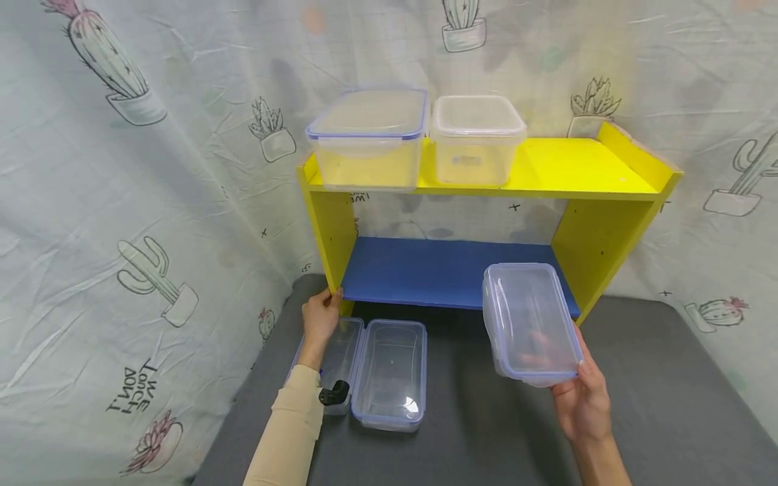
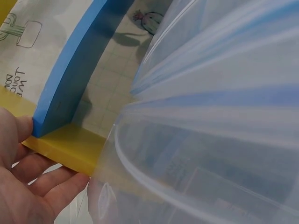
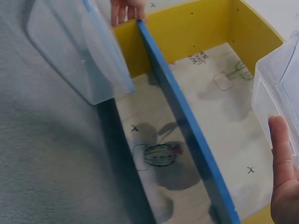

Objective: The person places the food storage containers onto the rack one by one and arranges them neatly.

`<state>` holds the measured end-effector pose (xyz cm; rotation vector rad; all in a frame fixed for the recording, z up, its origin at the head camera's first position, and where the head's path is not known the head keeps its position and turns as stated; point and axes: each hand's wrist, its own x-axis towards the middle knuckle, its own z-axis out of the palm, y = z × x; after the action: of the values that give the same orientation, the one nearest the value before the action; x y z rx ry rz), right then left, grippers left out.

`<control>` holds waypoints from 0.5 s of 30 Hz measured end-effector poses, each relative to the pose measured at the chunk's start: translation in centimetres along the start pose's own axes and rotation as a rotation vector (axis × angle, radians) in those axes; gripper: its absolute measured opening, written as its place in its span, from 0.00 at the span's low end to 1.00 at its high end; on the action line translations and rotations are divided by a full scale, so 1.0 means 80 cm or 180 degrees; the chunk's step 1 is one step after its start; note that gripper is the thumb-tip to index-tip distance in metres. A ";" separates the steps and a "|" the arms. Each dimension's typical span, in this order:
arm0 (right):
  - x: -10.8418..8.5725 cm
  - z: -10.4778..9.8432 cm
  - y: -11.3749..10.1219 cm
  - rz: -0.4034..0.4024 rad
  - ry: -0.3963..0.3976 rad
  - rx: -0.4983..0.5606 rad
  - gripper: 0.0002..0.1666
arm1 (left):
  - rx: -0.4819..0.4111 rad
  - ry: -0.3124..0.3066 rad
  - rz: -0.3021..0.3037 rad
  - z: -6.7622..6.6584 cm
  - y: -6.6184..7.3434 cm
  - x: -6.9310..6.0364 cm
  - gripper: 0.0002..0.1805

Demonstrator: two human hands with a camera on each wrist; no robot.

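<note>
- Right of centre, the right hand (image 1: 586, 401) grips a clear container (image 1: 527, 317).
- Left of centre, the left hand (image 1: 320, 318) pinches the yellow rack's (image 1: 331, 233) edge.
- Upper centre, two tubs (image 1: 369, 158) stand on the rack.
- Lower centre, two boxes (image 1: 391, 368).

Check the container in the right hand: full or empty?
Looks empty: in the head view, part of the right hand shows through the clear container, with no contents visible.

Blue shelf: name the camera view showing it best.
Head view: the blue shelf shows its broad top there, partly hidden behind the held container. The left wrist view catches just the end near the left hand; the right wrist view shows it as a narrow strip.
</note>
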<state>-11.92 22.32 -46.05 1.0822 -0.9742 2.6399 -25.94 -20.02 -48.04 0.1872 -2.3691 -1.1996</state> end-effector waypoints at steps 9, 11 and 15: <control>0.016 0.007 -0.012 -0.0074 -0.0046 0.0102 0.34 | 0.0011 -0.0011 0.0010 -0.001 0.001 -0.003 0.14; 0.021 0.009 -0.015 -0.0128 -0.0066 0.0208 0.34 | -0.0012 -0.0006 0.0004 -0.002 0.002 -0.004 0.15; 0.029 0.012 -0.022 -0.0213 -0.0089 0.0397 0.34 | -0.0031 -0.0005 -0.0002 -0.001 0.002 -0.003 0.15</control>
<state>-12.48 22.81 -43.10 1.1591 -0.7725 2.6687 -25.65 -19.90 -47.92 0.1839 -2.3643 -1.2118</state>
